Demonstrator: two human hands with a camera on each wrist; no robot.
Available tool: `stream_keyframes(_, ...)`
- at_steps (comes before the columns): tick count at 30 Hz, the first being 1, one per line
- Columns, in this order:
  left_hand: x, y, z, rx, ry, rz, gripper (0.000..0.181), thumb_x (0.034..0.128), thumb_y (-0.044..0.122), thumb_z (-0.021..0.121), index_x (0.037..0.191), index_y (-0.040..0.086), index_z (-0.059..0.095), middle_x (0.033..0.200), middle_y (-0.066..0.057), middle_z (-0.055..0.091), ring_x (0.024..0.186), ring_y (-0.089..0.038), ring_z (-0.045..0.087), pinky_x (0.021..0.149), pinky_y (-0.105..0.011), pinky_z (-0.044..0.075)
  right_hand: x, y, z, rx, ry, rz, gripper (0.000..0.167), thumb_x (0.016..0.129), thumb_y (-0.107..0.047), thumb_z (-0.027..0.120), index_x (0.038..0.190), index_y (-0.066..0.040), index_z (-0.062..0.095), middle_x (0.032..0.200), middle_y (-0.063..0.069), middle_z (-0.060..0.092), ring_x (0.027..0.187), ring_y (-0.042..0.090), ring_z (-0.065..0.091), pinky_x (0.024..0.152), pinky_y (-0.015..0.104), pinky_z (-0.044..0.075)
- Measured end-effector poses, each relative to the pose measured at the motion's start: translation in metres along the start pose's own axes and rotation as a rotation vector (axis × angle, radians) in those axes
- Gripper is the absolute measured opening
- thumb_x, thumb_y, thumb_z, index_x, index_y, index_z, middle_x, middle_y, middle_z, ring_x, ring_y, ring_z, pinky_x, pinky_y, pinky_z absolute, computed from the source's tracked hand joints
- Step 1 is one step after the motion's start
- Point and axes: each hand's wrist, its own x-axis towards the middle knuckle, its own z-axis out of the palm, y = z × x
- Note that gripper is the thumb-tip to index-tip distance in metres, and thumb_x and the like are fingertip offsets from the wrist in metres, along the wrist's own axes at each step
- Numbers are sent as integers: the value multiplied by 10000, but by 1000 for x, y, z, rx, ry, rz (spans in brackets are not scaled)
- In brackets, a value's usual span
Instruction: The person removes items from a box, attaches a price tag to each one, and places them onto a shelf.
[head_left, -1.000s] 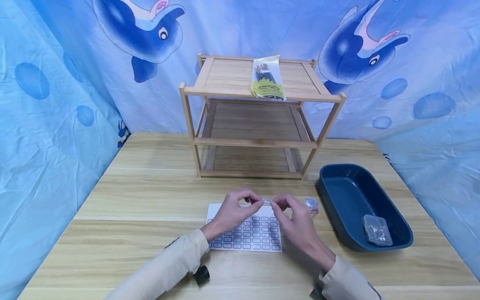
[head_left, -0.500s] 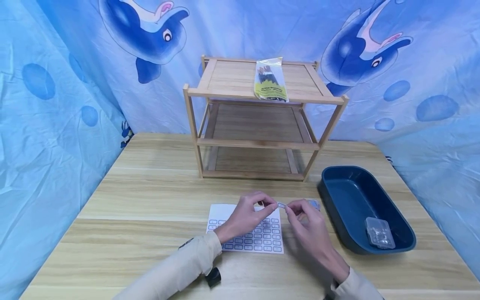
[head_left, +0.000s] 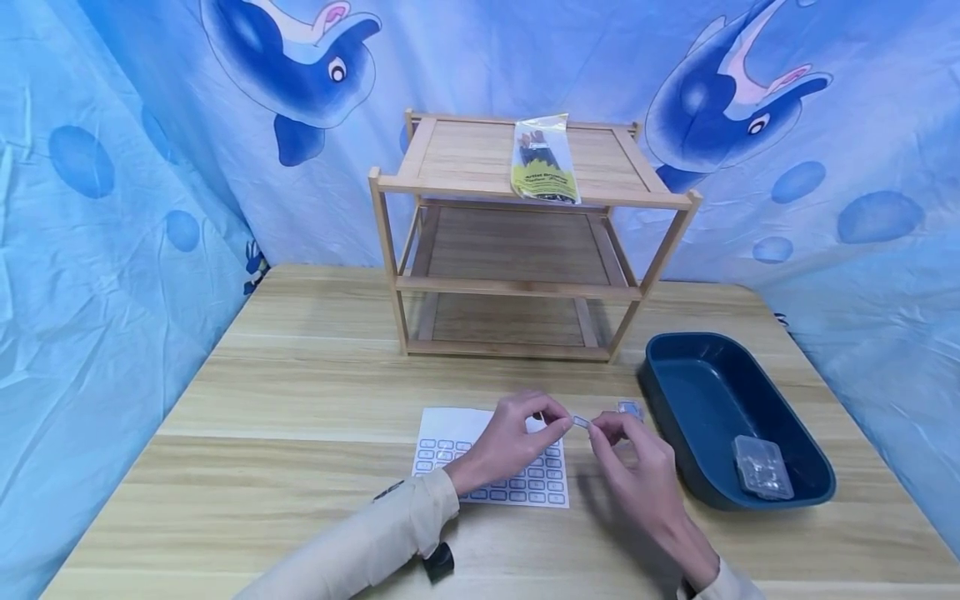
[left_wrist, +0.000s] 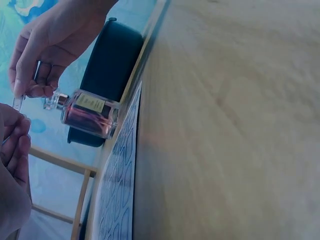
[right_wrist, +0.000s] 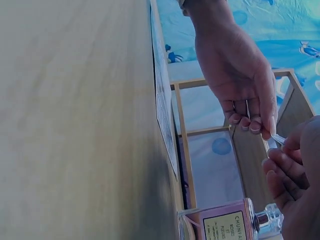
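Note:
My left hand [head_left: 517,437] and my right hand [head_left: 641,479] meet above the table. Between them is a small blue-bordered sticker label [head_left: 581,422], pinched at one end by each thumb and forefinger. Under my left forearm lies a white sheet of sticker labels [head_left: 442,421], printed in rows and partly hidden by that hand. A square glass perfume bottle [left_wrist: 91,114] with pinkish liquid, a pale front label and a clear stopper stands upright near my right hand. In the head view that hand mostly hides the bottle [head_left: 630,407].
At the right is a dark blue tub [head_left: 693,400] with a clear plastic box [head_left: 763,467] inside. A wooden three-tier rack [head_left: 517,287] stands at the back, bearing a packet of artist brushes [head_left: 543,167]. Blue dolphin-printed cloth [head_left: 480,58] hangs behind and beside the table.
Both hands have moved right and slightly nearer with the sticker label, coming off the sheet's far edge toward the perfume bottle. The head view has shifted slightly.

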Motion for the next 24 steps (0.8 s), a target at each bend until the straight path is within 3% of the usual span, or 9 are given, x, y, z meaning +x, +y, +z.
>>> stream_keyframes(7, 2, 4, 12, -6, -19, 23, 66, 992, 104, 700, 1010, 66, 752, 943, 41, 686, 933, -38, 607, 899, -261, 517, -8, 0, -11, -15, -13, 94, 206, 829, 140, 758, 944, -22, 702, 953, 133, 740, 798, 130, 641, 776, 133, 495)
stream_keyframes(14, 6, 3, 23, 32, -31, 70, 63, 982, 102, 707, 1003, 70, 757, 938, 22, 695, 934, -26, 593, 881, -241, 514, -15, 5, -18, -77, 20, 121, 233, 808, 152, 768, 950, -23, 706, 888, 71, 725, 759, 98, 599, 775, 119, 480)
stream_keyframes(24, 10, 4, 40, 60, -40, 8, 70, 987, 129, 700, 994, 91, 759, 952, 74, 685, 943, 8, 577, 883, -222, 507, -23, 14, -24, -97, 49, 110, 268, 779, 171, 784, 950, -25, 720, 879, 73, 735, 758, 81, 615, 736, 128, 487)
